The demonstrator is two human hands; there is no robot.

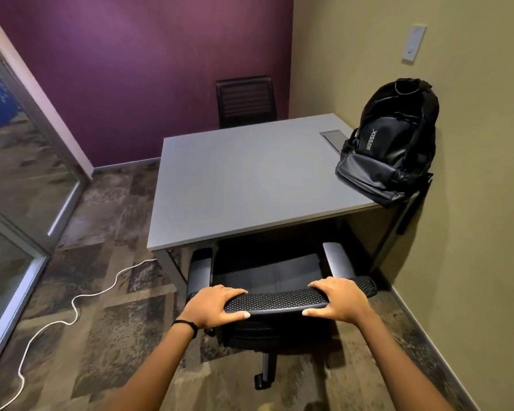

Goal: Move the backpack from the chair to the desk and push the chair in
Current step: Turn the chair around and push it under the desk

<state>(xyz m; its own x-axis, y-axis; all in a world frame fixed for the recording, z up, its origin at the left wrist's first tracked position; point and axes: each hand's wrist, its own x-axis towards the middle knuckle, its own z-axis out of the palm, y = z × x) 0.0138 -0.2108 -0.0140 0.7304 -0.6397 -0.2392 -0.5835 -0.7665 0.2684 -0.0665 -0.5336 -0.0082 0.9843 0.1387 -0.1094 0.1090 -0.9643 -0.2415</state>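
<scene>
A black backpack (392, 140) stands upright on the right side of the grey desk (244, 185), leaning against the tan wall. Below the desk's near edge is a black office chair (279, 301) with a mesh backrest; its seat and armrests reach partly under the desktop. My left hand (214, 305) grips the left part of the backrest's top edge. My right hand (339, 299) grips the same edge further right. A dark band is on my left wrist.
A second black chair (245, 100) stands behind the desk against the purple wall. A white cable (74, 304) snakes over the patterned carpet on the left. A glass partition (15, 185) runs along the left side. A metal cover plate (333, 137) is set into the desk.
</scene>
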